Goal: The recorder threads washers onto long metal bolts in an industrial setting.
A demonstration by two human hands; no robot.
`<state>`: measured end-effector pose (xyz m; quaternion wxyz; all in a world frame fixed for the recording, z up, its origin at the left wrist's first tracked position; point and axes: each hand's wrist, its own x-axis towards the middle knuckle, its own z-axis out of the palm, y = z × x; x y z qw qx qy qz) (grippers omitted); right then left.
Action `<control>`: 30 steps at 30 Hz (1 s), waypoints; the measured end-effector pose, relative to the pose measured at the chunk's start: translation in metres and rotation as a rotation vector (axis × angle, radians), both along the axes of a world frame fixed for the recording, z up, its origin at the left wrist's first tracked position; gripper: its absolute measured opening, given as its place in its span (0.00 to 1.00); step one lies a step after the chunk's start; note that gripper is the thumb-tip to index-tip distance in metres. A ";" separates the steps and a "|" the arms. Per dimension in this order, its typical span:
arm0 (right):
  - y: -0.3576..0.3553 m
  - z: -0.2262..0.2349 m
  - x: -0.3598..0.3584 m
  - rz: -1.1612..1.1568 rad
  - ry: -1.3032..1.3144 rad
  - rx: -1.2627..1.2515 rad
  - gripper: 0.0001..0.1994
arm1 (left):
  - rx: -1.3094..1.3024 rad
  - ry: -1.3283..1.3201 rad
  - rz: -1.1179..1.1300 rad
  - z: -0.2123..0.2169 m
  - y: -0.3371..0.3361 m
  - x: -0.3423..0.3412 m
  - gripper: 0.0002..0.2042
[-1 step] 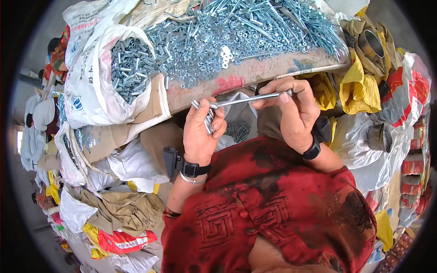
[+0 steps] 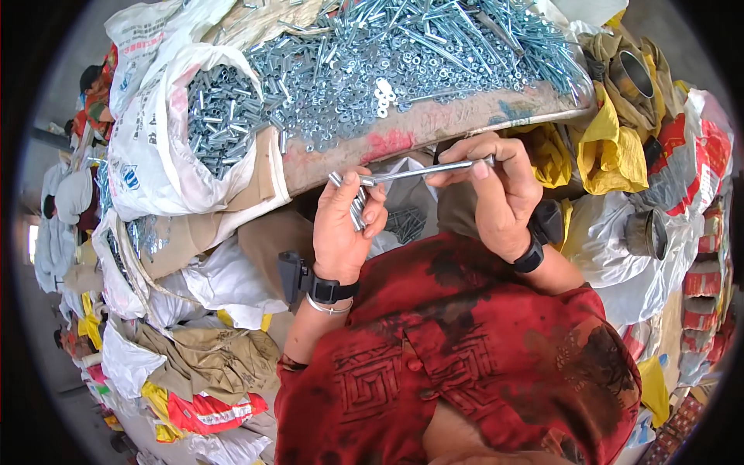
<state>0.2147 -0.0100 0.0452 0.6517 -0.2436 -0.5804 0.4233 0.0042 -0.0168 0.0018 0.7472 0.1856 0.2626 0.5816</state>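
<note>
My right hand [image 2: 508,198] pinches the right end of a long thin metal bolt [image 2: 418,171] between thumb and fingers. The bolt lies nearly level across the gap between my hands. Its left end meets a short metal sleeve at my left thumb; whether it sits inside cannot be made out. My left hand [image 2: 341,236] is closed around several shiny metal sleeves [image 2: 358,209], which stick out between thumb and fingers. Beyond my hands lies a spread of metal washers [image 2: 329,124], with long bolts [image 2: 465,35] heaped at the far right.
A white woven sack [image 2: 143,167] full of short sleeves [image 2: 225,116] opens toward the pile at the left. The worktop's padded front edge [image 2: 403,139] runs just beyond my hands. Yellow sacks [image 2: 612,155] hang at the right, near a metal can [image 2: 645,234].
My right hand and the bolt have shifted very slightly left, toward my left hand. Both hands keep their hold.
</note>
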 end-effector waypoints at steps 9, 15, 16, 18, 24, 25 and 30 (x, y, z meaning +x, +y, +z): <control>0.029 -0.025 0.003 0.319 -0.695 -0.211 0.12 | -0.057 0.000 -0.019 -0.001 0.016 -0.017 0.11; 0.067 -0.043 -0.020 0.467 -0.680 -0.200 0.17 | -0.060 0.031 -0.254 -0.016 0.020 -0.012 0.13; 0.077 -0.041 -0.015 0.510 -0.767 -0.147 0.16 | -0.028 0.089 -0.249 -0.012 0.015 -0.011 0.12; 0.100 -0.041 -0.004 0.120 -0.728 -0.001 0.13 | 0.004 0.144 -0.239 -0.012 0.015 -0.011 0.12; 0.166 -0.045 0.026 -0.473 -1.572 0.448 0.07 | 0.027 0.293 -0.211 -0.016 0.019 -0.011 0.11; 0.168 -0.044 0.024 -0.497 -1.589 0.483 0.07 | 0.016 0.309 -0.218 -0.014 0.019 -0.009 0.12; 0.189 -0.038 0.007 -0.630 -1.507 0.425 0.05 | -0.007 0.335 -0.217 -0.015 0.026 -0.010 0.12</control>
